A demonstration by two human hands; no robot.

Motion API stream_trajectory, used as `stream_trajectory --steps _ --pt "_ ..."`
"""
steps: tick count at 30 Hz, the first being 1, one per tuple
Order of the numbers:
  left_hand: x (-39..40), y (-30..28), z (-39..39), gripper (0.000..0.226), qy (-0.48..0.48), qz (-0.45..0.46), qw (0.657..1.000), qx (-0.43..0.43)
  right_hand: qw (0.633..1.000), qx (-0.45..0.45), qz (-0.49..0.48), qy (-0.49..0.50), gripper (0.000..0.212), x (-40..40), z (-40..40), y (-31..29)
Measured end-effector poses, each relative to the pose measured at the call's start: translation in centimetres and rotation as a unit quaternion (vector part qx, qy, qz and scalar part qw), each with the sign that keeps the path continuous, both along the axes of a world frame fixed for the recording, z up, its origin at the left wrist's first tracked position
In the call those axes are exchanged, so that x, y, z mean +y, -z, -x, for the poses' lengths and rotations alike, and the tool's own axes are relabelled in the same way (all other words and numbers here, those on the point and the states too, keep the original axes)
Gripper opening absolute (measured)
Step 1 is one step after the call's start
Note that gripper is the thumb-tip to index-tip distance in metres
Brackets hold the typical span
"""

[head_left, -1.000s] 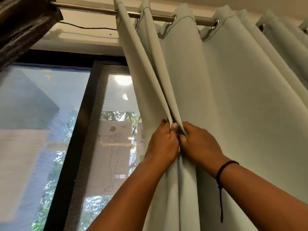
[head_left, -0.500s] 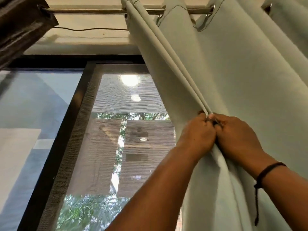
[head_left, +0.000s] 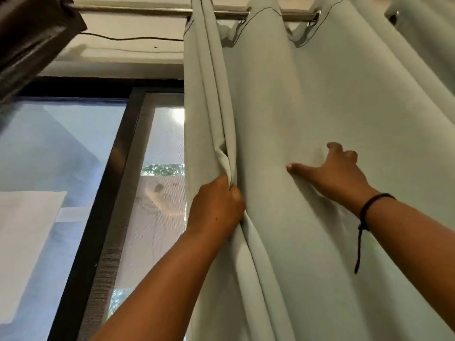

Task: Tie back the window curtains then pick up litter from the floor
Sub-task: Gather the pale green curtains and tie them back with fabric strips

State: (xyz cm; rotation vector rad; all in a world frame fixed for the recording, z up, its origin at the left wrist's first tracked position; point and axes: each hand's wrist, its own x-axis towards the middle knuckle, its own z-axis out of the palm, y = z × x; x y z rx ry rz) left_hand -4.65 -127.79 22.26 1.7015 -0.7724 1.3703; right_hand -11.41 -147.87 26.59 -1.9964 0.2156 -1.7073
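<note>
Left hand (head_left: 216, 205) is clamped tight on the curtain's leading edge, fingers curled round the bunched folds, and that looks deliberate: pinning the gathered pleats so they can't fan back out. Over at three o'clock from it, the right hand (head_left: 331, 173) is spread apart, thumb stretched toward the left, fingers pressing into the flat cloth, holding nothing, probably reaching for the next fold to sweep in. A black cord bracelet (head_left: 369, 205) hangs off that wrist. The pale green curtain (head_left: 295, 107) fills the right half of the view, hung by eyelets from the metal rod (head_left: 138, 11) at twelve o'clock. At nine o'clock, the window (head_left: 61, 156) stands uncovered behind its dark frame. No tieback in sight, and no floor or litter either; early days, I'd say.
</note>
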Motion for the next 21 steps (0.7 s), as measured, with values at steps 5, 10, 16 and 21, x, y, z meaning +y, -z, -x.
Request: stream_trajectory --steps 5,10,16,21 --pt "3.7 0.9 0.5 0.033 0.047 0.014 0.998 -0.037 0.997 0.019 0.007 -0.08 0.047 3.2 0.4 -2.9" --pt "6.3 1.7 1.3 0.028 0.081 -0.001 0.996 -0.04 0.987 0.048 0.122 0.091 0.014 9.7 0.3 -4.0" --pt "10.2 2.4 1.1 0.075 0.148 0.01 0.989 -0.009 0.961 0.108 0.23 0.111 0.016 20.1 0.8 -6.3" --pt "13.2 2.1 1.7 0.071 0.148 0.074 0.984 -0.062 0.933 0.121 0.32 0.109 0.016 27.9 0.3 -6.4"
